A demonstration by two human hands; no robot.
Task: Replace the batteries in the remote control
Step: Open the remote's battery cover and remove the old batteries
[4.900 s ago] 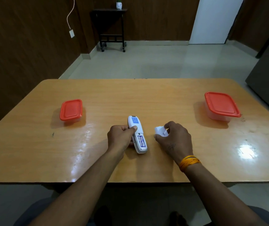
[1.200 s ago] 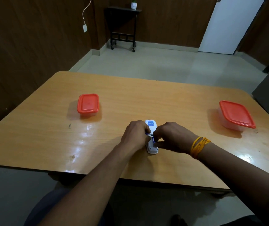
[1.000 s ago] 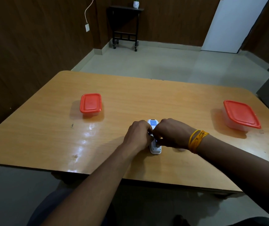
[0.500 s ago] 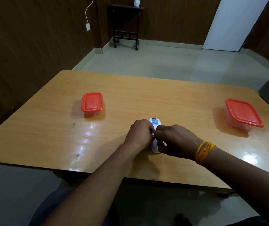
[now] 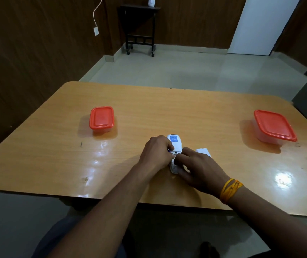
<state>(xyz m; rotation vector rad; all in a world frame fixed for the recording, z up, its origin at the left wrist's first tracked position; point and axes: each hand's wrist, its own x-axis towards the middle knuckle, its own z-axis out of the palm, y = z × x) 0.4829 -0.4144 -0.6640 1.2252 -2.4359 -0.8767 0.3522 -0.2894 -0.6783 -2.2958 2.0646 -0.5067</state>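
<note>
White remote [image 5: 174,141] between both hands [image 5: 177,161]

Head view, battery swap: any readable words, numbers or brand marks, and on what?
Blue label on the back of the remote control: white print, too small and blurred to read.
Lid of the small red container: faint embossed mark, not legible.
Lid of the large red container: no text visible.
Nothing else carries writing.

Looks like a plain room in a home or small office from my feed: dark wood-panelled walls [image 5: 28,53], tiled floor [image 5: 186,71], white door [image 5: 260,25], small black side table [image 5: 139,28], glossy wooden table [image 5: 149,108] holding red-lidded food containers [image 5: 101,118].
</note>
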